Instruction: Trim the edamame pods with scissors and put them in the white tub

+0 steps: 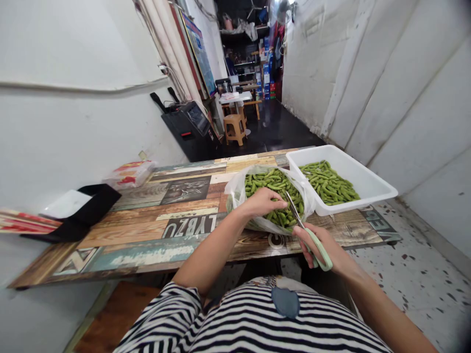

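Green-handled scissors (312,245) are in my right hand (324,242), with the blades pointing up and left. My left hand (263,202) is closed in a pinch above a clear plastic bag (237,185) full of green edamame pods (267,180). A pod, mostly hidden by the fingers, seems to be held at its fingertips, close to the blade tips. Right beside the bag stands a white plastic tub (368,179), in which more edamame pods (329,184) lie heaped toward the left side.
The patchwork wood-print table (147,230) reaches left to a black holder (86,211) with red-and-white chopstick wrappers (29,221). A plastic-wrapped pack (130,174) sits by the left wall. Beyond the table are a black machine (191,125) and a tan stool (234,128).
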Demonstrator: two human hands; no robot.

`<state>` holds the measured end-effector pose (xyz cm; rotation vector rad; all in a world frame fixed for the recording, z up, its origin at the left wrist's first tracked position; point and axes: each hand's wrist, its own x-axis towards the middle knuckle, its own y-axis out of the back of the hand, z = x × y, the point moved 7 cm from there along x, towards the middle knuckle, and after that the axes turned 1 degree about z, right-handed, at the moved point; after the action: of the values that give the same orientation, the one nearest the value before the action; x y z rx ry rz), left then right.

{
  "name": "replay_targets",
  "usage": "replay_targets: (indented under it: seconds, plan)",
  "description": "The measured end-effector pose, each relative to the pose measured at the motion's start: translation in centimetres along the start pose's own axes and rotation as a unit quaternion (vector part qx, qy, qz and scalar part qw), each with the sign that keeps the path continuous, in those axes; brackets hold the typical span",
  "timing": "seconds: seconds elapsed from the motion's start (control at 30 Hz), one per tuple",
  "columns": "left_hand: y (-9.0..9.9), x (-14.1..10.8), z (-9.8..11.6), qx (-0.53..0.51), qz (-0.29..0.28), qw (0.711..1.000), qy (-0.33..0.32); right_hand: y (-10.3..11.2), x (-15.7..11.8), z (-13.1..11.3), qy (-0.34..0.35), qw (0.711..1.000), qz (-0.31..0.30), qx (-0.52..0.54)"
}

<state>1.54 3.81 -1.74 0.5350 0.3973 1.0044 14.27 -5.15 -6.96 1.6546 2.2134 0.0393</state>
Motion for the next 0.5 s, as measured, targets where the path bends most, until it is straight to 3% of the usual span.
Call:
replay_targets:
  seconds: [0.1, 0.17, 0.27, 0.37, 0.5]
  plan:
    - [-0.2, 0.0, -0.5, -0.111, 0.009, 0.992, 0.058, 0.1, 0.1, 0.6, -0.029, 0.997, 0.021, 0.067]
    - [-0.6, 0.0, -0.8, -0.208, 0.014, 0.973, 0.098, -0.2, 0.2, 0.9, -0.038, 0.991, 0.005, 0.132]
    - [-1.0, 0.1, -0.5, -0.316, 0.025, 0.943, 0.1, -0.9, 0.3, 1.2, -0.035, 0.979, -0.038, 0.199]
    - [-1.2, 0.1, -0.3, -0.342, 0.032, 0.936, 0.08, -1.2, 0.1, 1.2, -0.03, 0.981, -0.056, 0.185]
    - [-1.6, -0.1, -0.5, -0.271, 0.041, 0.96, 0.056, -0.9, -0.1, 0.0, 0.002, 0.994, -0.045, 0.096]
